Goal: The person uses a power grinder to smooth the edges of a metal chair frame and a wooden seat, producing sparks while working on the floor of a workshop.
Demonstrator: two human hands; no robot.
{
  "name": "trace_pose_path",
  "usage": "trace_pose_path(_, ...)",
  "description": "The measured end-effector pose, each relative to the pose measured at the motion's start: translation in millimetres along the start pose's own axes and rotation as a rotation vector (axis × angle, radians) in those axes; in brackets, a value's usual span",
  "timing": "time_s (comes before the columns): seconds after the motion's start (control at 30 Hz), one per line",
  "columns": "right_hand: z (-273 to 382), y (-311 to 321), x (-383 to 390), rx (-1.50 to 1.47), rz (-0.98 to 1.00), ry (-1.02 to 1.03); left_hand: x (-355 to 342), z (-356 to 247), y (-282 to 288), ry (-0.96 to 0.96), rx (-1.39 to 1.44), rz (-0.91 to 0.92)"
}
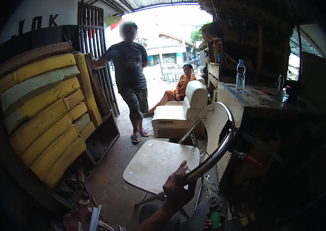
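A folding chair with a pale board seat [159, 163] and curved metal tube frame [226, 148] stands before me. My left hand [178, 186] is closed around the lower end of the curved back tube, beside the seat's near right corner. A pale backrest board [213, 125] sits inside the tube's curve. Fixed at the tube's right side is a bar clamp with a red handle [252, 160]. At the lower edge, my right hand [209, 223] grips a green angle grinder [215, 220], its disc [213, 200] pointing up near the chair's legs. Most of that hand is hidden.
Yellow foam cushions [51, 127] are stacked on a rack at left. A person in dark clothes [130, 73] stands by the gate; another in orange [178, 88] sits beyond a cream sofa seat [170, 115]. A workbench [255, 96] at right bears a plastic bottle [240, 79].
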State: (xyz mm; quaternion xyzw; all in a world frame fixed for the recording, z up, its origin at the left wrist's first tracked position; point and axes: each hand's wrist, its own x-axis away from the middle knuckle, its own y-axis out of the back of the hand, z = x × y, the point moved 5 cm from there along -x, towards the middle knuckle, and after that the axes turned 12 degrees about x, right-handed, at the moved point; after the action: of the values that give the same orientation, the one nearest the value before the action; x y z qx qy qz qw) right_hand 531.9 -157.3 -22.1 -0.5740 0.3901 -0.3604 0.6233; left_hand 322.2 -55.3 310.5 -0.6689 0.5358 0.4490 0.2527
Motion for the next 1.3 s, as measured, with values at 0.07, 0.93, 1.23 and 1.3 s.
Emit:
trace_pose_path(0.07, 2, 1, -2, 0.003, -0.007, 0.001, -2, 2, -2, 0.000, 0.028, 0.001)
trace_pose_path(0.93, -9, 5, 10, -0.045, 0.005, -0.010, 8, 4, -2, -0.055, -0.006, 0.034)
trace_pose_path(1.23, -2, 8, 16, -0.047, 0.005, -0.011, 8, 2, 0, -0.025, 0.003, 0.060)
trace_pose_path(1.3, -3, 11, 18, -0.047, 0.010, -0.012, 6, 2, 1, -0.040, -0.001, 0.057)
